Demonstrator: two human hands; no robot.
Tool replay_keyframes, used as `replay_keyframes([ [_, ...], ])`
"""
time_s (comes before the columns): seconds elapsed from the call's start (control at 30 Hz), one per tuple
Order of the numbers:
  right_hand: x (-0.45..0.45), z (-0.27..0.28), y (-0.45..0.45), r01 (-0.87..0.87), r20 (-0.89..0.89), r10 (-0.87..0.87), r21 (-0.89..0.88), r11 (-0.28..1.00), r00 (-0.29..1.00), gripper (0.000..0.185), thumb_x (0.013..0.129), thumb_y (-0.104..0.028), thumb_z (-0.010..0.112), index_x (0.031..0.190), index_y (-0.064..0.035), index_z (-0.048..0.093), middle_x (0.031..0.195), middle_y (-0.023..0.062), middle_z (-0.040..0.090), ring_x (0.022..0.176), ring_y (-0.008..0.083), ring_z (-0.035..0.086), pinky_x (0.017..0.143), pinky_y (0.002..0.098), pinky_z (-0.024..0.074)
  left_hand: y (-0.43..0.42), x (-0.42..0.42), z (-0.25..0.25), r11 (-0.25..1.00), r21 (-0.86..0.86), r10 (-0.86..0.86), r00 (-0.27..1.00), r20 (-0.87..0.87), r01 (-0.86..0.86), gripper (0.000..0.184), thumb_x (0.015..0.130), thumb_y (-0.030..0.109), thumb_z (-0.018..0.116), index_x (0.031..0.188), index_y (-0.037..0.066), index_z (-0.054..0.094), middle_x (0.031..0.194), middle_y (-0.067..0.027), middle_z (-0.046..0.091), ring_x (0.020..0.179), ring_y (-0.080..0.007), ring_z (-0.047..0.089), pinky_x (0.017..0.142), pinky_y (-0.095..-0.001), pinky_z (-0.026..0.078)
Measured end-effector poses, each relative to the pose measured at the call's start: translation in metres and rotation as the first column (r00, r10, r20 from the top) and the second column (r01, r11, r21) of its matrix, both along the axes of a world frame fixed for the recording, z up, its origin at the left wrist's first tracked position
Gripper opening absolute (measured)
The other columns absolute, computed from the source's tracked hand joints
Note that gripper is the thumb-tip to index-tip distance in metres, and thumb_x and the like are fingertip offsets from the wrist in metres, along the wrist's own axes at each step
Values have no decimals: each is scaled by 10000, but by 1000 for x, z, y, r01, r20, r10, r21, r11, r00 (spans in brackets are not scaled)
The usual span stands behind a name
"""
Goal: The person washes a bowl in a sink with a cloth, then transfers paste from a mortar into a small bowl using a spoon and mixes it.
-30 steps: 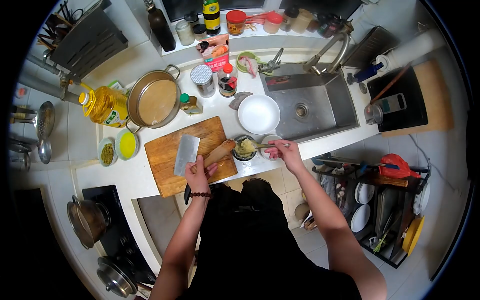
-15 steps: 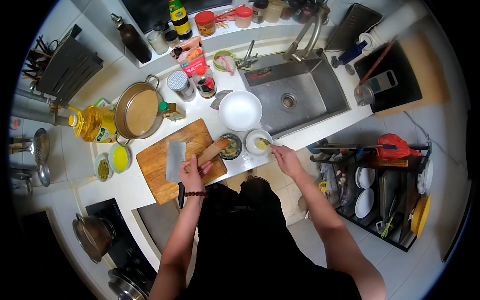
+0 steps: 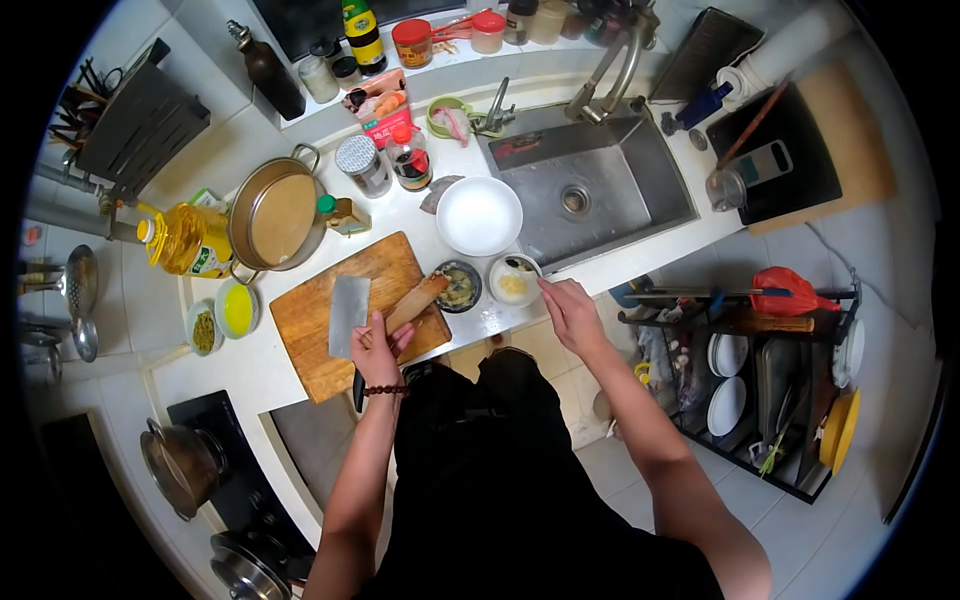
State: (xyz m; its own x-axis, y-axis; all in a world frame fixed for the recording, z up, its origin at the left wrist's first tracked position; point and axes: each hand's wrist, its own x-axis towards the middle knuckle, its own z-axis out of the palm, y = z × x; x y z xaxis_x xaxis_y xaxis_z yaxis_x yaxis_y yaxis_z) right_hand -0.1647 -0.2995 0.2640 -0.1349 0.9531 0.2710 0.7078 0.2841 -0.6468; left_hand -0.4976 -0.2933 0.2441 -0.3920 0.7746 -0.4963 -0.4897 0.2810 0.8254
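Observation:
My left hand (image 3: 380,345) is closed around the near end of a wooden pestle (image 3: 418,303). The pestle's far end reaches the rim of a dark mortar (image 3: 460,287) with a pale yellowish mash inside. Just left of that hand, a cleaver (image 3: 349,312) lies on the wooden cutting board (image 3: 300,335), its handle partly hidden. My right hand (image 3: 570,315) pinches the handle of a spoon (image 3: 535,271) at the rim of a small white bowl (image 3: 503,293). Yellowish mash lies in that bowl, and the spoon's head is hard to make out.
A larger white bowl (image 3: 480,216) stands behind, beside the sink (image 3: 620,190). Leftward are a steel pot (image 3: 240,225), an oil bottle (image 3: 190,240) and two small bowls, one holding yellow liquid (image 3: 238,310). A dish rack (image 3: 740,465) stands at right; a stove (image 3: 225,460) is at lower left.
The spoon has shifted within the small bowl toward its far right rim, and the mash shows more openly. My left hand keeps hold of the pestle, almost still.

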Motion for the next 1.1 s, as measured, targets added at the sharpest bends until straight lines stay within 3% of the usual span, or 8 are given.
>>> replay_keyframes([
  [0.2,-45,47,20,-311,-2,311,-34,950,950,267,943,-47,655,1202,6,695,949,158,664,916,338,637,851,415,522,-5,-17,0,998,11,59,998,15,-59,356,1008,279,696,900,96,410,874,-127,624,763,-354,749,675,-425,667],
  [0.5,-78,31,46,-498,177,549,-263,826,817,233,957,-102,634,1160,-14,708,966,138,665,951,335,639,849,427,523,-11,-37,7,995,20,101,994,33,-101,324,1017,275,682,915,87,439,928,-138,632,779,-355,749,691,-418,666],
  [0.7,-82,-2,55,-482,171,527,-245,841,833,203,959,-114,638,1101,9,714,899,152,652,887,337,646,804,427,526,-14,-46,6,991,7,133,991,20,-133,321,1019,273,678,912,88,439,934,-138,636,786,-344,752,691,-414,668],
  [0.73,-85,9,57,-490,170,534,-244,837,828,203,959,-114,638,1101,9,714,899,152,652,887,337,646,804,427,526,-14,-47,7,990,8,142,990,18,-142,321,1019,273,678,912,88,439,934,-138,636,786,-344,752,691,-414,668],
  [0.8,-90,35,57,-352,108,387,-248,903,916,195,959,-102,636,1087,25,711,901,164,662,875,353,653,788,441,532,-14,-49,11,988,-3,157,987,35,-157,324,1018,273,679,910,88,436,934,-135,637,783,-336,754,688,-412,669],
  [0.87,-95,45,57,-356,83,384,-241,903,919,190,957,-92,635,1085,27,710,898,168,664,875,358,654,782,445,533,-13,-50,12,987,-2,158,987,34,-158,324,1018,272,680,912,87,435,933,-136,637,784,-336,754,686,-411,669],
  [1.03,-108,29,59,-413,65,426,-158,897,902,173,956,-74,629,1066,30,714,882,185,672,865,374,655,772,455,536,-8,-48,14,989,10,147,989,32,-147,324,1018,270,680,916,85,434,931,-138,637,785,-339,754,680,-410,670],
  [1.1,-111,25,60,-341,1,346,-162,926,938,164,955,-68,622,1042,31,719,867,198,677,851,390,654,776,457,536,-6,-47,14,990,20,142,989,40,-143,317,1021,267,674,919,85,435,929,-143,635,780,-344,752,675,-414,669],
])
